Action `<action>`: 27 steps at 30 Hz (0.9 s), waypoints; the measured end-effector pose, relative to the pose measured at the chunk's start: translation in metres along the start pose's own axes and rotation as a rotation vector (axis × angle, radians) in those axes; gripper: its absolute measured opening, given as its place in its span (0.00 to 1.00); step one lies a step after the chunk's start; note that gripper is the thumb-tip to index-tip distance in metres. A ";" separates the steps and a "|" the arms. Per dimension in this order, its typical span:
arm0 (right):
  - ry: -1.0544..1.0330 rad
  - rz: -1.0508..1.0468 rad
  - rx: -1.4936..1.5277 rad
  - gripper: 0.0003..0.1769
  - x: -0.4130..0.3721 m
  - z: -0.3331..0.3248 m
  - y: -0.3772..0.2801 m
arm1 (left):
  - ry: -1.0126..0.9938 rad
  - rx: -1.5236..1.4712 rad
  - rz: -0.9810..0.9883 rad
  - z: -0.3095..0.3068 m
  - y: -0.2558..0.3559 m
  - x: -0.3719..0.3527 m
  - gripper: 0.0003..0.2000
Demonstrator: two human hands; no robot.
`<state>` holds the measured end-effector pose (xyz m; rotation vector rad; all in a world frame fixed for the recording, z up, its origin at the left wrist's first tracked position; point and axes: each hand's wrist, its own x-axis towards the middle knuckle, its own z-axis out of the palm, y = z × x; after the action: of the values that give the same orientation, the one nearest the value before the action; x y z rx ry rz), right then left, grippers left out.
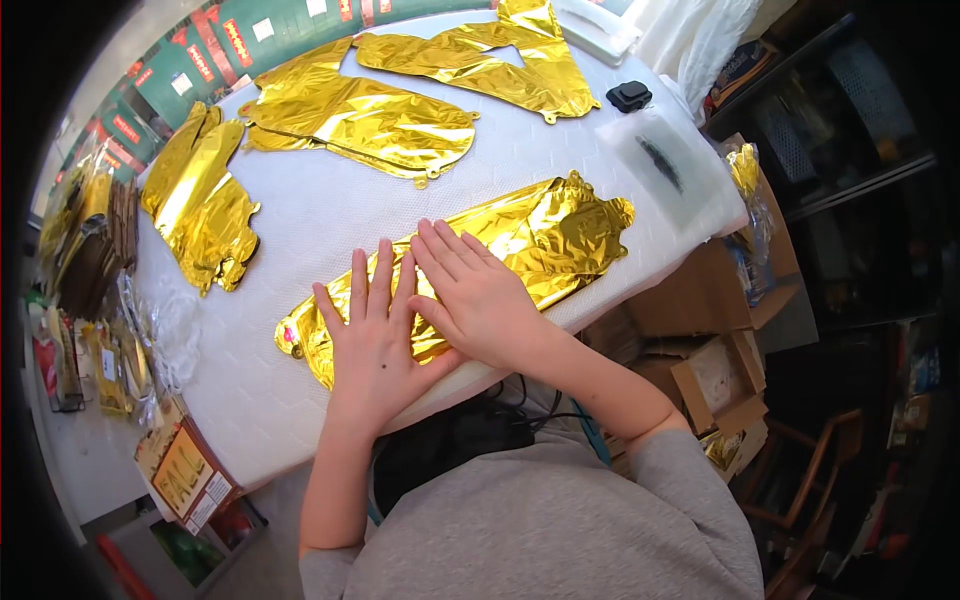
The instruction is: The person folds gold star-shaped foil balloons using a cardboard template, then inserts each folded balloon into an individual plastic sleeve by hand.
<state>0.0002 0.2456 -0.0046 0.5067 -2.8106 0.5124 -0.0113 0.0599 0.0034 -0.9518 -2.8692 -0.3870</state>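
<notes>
A flat, folded gold foil balloon [560,235] lies along the near edge of the white padded table, its surface creased and shiny. My left hand [375,345] rests palm down on its left part with the fingers spread. Beside it my right hand [478,298] lies flat across the balloon's middle, fingers stretched out, its thumb close to the left hand. Both hands cover part of the foil and hold nothing. Further back are more flat gold foil pieces: one at the left [205,205], one in the centre [385,120] and one with a small cut-out [555,85].
A small black device [628,96] and a clear bag with a dark item [655,160] sit at the table's right. Cardboard boxes [715,380] and dark shelves [850,130] stand beyond. Packaged goods [95,230] crowd the left; a printed package [187,470] is at the lower left.
</notes>
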 end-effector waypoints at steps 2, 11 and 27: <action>0.003 0.002 -0.003 0.37 0.000 0.002 0.000 | -0.035 -0.052 -0.004 -0.003 -0.001 0.000 0.58; 0.048 0.011 -0.010 0.32 0.002 0.002 0.000 | 0.180 -0.421 -0.070 -0.037 -0.017 0.000 0.37; 0.104 -0.001 -0.042 0.31 0.003 0.005 -0.001 | 0.020 -0.063 -0.047 0.005 0.004 -0.009 0.34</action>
<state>-0.0030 0.2421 -0.0078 0.4588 -2.7157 0.4652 -0.0015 0.0593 -0.0019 -0.8866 -2.8818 -0.4915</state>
